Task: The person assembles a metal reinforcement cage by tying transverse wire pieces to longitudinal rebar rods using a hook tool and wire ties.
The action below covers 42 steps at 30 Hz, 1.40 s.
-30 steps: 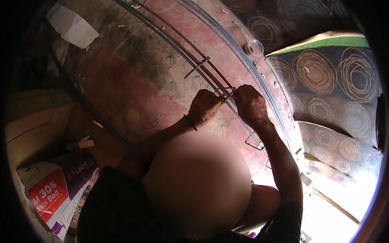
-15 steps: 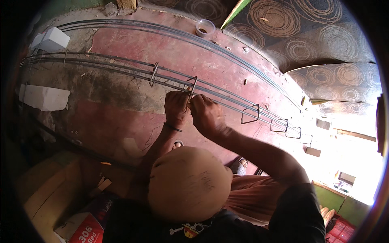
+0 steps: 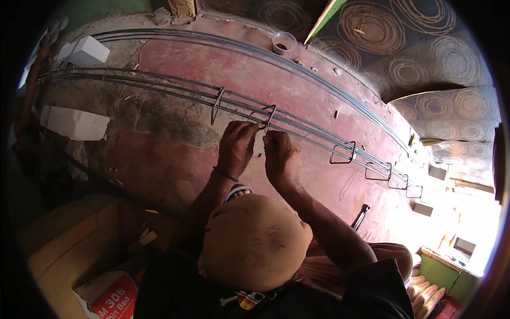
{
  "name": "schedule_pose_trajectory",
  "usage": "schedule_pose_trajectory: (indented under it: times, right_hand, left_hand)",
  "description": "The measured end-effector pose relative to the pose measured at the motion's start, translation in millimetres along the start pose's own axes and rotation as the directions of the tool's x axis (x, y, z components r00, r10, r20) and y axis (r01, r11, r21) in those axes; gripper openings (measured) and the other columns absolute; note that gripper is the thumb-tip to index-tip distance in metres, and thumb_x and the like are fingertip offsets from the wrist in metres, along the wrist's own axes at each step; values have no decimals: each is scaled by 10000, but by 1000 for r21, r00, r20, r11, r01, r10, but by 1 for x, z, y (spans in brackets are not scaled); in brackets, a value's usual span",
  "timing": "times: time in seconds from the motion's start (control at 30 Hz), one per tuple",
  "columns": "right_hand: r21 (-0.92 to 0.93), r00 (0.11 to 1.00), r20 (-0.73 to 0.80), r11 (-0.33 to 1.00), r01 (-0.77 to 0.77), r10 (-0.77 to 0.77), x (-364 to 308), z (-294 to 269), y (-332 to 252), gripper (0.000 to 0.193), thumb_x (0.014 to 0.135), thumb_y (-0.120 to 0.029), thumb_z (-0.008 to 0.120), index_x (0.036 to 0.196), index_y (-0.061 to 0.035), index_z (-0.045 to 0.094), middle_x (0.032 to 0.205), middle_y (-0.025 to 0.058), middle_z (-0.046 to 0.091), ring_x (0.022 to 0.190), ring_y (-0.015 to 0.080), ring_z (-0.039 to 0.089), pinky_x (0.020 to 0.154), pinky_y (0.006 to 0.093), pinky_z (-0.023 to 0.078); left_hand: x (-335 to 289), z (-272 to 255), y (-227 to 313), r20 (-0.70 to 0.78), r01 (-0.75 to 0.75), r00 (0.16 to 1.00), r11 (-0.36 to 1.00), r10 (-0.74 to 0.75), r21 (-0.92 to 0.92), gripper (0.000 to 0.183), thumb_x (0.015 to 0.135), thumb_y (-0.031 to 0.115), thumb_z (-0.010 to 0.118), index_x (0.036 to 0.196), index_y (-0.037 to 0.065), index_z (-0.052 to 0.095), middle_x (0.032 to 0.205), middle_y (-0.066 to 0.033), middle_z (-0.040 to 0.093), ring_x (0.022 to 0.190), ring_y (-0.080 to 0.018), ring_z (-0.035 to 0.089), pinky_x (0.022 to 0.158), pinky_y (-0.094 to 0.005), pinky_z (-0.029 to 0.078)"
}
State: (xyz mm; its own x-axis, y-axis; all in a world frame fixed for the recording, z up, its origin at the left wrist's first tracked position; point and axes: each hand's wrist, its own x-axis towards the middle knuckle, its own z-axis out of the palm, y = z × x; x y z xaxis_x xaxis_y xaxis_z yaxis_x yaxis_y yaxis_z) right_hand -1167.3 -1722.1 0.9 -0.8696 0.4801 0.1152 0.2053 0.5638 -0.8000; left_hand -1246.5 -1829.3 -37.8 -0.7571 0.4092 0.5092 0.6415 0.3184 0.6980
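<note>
Long thin steel rebars (image 3: 175, 91) run in a bundle from upper left to lower right, with several square stirrups around or against them. At one stirrup (image 3: 271, 115) in the middle, both my hands work close to the lower bar. My left hand (image 3: 236, 146) is closed, its fingertips pinching just left of the stirrup. Just below the stirrup, my right hand (image 3: 282, 159) is closed in a pinch, a little apart from the left. What the fingertips hold is too small to make out. Another stirrup (image 3: 218, 105) stands to the left; a further stirrup (image 3: 342, 153) hangs to the right.
White blocks (image 3: 78, 123) lie at left by the bars. A second bundle of bars (image 3: 223, 47) curves behind. A clear plastic tub (image 3: 283, 43) sits near patterned sheets (image 3: 372, 32). A pincer-like tool (image 3: 361, 217) rests on the floor. Another person's arm (image 3: 33, 80) shows far left.
My hands have moved slightly apart, the right dropping below the bar. The view has shifted, so the scene sits further right. A person's arm has come into view at far left.
</note>
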Motion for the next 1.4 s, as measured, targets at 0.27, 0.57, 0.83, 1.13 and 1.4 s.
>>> schedule_pose_trajectory:
  times: [0.27, 0.57, 0.83, 1.13, 1.4]
  right_hand:
    - [-151, 972, -51, 964, 219, -229, -13, -1, 18, 351, 887, -66, 625, 1222, 16, 557, 879, 183, 610, 754, 363, 604, 678, 415, 487]
    - [-181, 994, -76, 981, 68, -83, -3, 15, 9, 129, 847, -119, 637, 930, -32, 590, 764, 123, 599, 710, 329, 616, 690, 433, 483]
    - [-111, 987, -114, 986, -128, 115, 17, 23, 6, 192, 853, -194, 638, 752, -50, 561, 731, 173, 624, 645, 389, 619, 563, 479, 470]
    - [100, 892, -120, 899, -425, 435, 17, 31, -15, 200, 920, -177, 584, 798, -19, 591, 730, 218, 599, 704, 433, 599, 616, 465, 468]
    - [62, 841, -171, 858, -511, 513, 20, 41, -31, 105, 917, -153, 564, 903, -53, 591, 841, 188, 642, 739, 405, 627, 636, 486, 496]
  left_hand:
    - [8, -12, 20, 154, 102, 983, 994, -97, -26, 123, 870, 83, 659, 964, 9, 690, 882, -140, 686, 787, -274, 656, 709, -360, 514]
    - [30, -13, 19, 218, 263, 949, 953, -228, -150, 182, 896, 176, 681, 855, 2, 715, 806, -96, 642, 747, -250, 614, 691, -340, 489]
    - [47, -21, 24, 336, 413, 885, 876, -322, -249, 337, 983, 285, 566, 840, -14, 627, 886, -102, 595, 879, -284, 552, 789, -372, 433]
    - [81, -29, 30, 494, 335, 839, 932, -227, -140, 399, 1030, 309, 455, 822, 4, 607, 801, -136, 576, 763, -322, 550, 738, -397, 439]
    - [120, -32, 40, 651, 203, 734, 977, -195, 65, 417, 996, 302, 516, 729, -7, 600, 787, -118, 570, 803, -295, 524, 790, -395, 415]
